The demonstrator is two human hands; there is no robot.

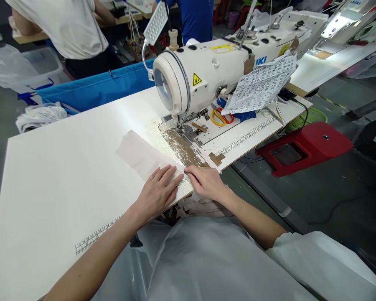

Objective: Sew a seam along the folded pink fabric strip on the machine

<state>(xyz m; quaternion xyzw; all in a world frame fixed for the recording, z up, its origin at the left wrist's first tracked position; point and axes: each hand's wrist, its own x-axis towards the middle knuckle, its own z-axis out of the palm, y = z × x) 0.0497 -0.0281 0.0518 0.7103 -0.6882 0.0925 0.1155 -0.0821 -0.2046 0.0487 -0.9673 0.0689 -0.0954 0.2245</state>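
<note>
A pale pinkish-white piece of fabric [142, 154] lies flat on the white sewing table [65, 179], running from the middle towards the front edge. My left hand [159, 188] rests on its near end, palm down with fingers stretched out. At the fabric's right corner is my right hand [205, 180], its fingers curled closed. A small dark tip shows at those fingertips, too small to name. Some whitish cloth [196, 195] hangs below this hand at the table edge. The sewing machine [203, 71] stands just beyond both hands, its needle area [180, 127] apart from them.
Scissors with yellow and red handles [222, 117] lie beside the machine. A printed sheet [263, 85] hangs on its front. A red stool [303, 148] stands to the right. Blue cloth [100, 88] borders the table's far side, where a person in white [62, 29] sits.
</note>
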